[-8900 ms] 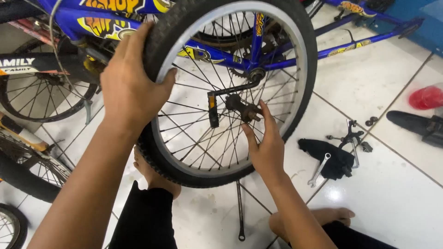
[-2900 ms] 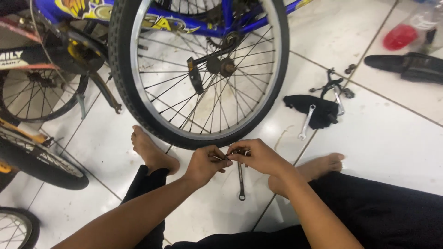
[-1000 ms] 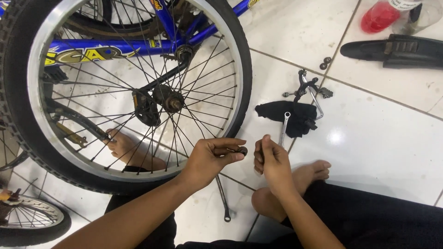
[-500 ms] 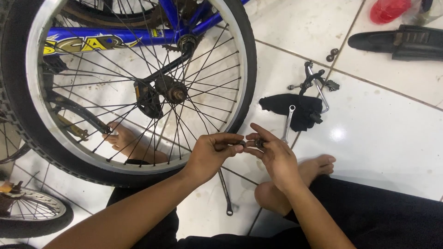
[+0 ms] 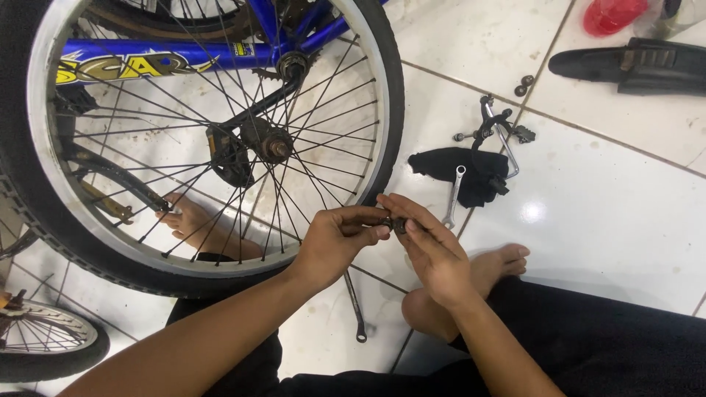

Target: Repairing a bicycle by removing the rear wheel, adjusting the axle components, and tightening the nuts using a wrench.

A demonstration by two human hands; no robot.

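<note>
Seated on a white tiled floor [image 5: 603, 242], bare feet out in front, black trousers at the near edge. Left hand [image 5: 334, 239] and right hand [image 5: 434, 250] meeting at centre, just near of the rim of a bicycle wheel [image 5: 198, 140]. Between them a small dark metal part [image 5: 397, 223], pinched from the left by the left thumb and forefinger and from the right by the right fingers [image 5: 412, 217], closed narrowly around it; too small and too covered to tell its exact shape. Held in the air above the floor, just right of the wheel's black tyre. Wheel upright at left, silver rim, thin spokes, rusty hub [image 5: 272, 143], blue frame [image 5: 184, 62] behind with yellow lettering. On the floor below the hands, a long thin spanner [image 5: 355, 305] with a ring end toward the near side. Farther right, a black cloth [image 5: 471, 173] with a small silver spanner [image 5: 452, 195] lying across it, and a brake caliper [image 5: 500, 132] touching the cloth's far edge. At far right, a black mudguard [image 5: 632, 66] and a red lid [image 5: 614, 15]. Part of a smaller wheel [image 5: 48, 342] at near left.
</note>
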